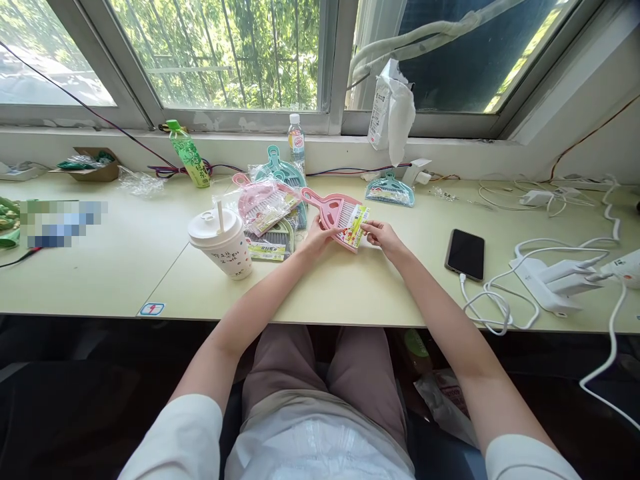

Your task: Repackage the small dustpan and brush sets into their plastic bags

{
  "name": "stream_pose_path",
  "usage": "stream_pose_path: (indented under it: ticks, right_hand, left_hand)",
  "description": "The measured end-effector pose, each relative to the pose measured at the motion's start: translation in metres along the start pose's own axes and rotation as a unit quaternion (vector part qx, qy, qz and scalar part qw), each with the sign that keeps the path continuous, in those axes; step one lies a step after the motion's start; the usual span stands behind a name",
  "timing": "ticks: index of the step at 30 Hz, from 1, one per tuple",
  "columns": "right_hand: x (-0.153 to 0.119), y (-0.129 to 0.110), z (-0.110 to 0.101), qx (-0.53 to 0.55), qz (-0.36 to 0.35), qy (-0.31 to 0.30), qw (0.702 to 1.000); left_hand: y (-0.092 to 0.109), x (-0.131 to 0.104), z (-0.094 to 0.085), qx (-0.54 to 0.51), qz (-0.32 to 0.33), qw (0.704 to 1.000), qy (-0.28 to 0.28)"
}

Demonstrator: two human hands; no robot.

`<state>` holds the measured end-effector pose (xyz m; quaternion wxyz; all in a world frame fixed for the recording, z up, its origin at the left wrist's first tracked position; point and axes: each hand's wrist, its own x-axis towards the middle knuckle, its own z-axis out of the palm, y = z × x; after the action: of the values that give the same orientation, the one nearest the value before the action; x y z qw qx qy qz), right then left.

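Observation:
A pink mini dustpan and brush set [333, 210] is tilted up just above the table, its handle pointing to the far left. My left hand [319, 239] grips its lower left edge, fingers partly hidden behind it. On its front lies a yellow-green label card [355, 225], whose right edge my right hand [383, 238] pinches between thumb and fingers. Left of my hands is a pile of similar sets in clear bags: a pink one [260, 205], a teal one [280, 167] and a grey-green one [274, 241]. Another teal set [390, 190] lies apart near the wall.
A white lidded cup with a straw [223, 243] stands left of my left forearm. Behind are a green bottle [190, 153], a clear bottle [297, 143] and an open cardboard box [93, 163]. To the right lie a phone [465, 254], white cables and a power strip [547, 287].

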<state>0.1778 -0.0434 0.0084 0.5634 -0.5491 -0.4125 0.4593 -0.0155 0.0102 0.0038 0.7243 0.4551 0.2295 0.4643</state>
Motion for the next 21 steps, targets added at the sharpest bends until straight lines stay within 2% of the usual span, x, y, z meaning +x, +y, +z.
stream_pose_path:
  ticks: [6, 12, 17, 21]
  right_hand:
    - [-0.002, 0.001, 0.008, -0.044, -0.024, 0.016, 0.999]
    - [-0.001, 0.006, 0.010, -0.102, -0.044, 0.025, 0.993]
    - [0.000, 0.011, 0.010, -0.082, -0.084, 0.037, 0.992]
    - [0.001, 0.014, 0.011, -0.098, -0.089, 0.055, 0.990]
  left_hand:
    - [0.002, -0.004, 0.007, 0.004, 0.014, 1.000, -0.002]
    - [0.000, -0.003, 0.004, 0.010, 0.001, 1.000, 0.000]
    - [0.000, -0.003, 0.004, 0.000, 0.015, 1.000, -0.022]
    - [0.001, -0.006, 0.008, 0.009, 0.008, 1.000, -0.013]
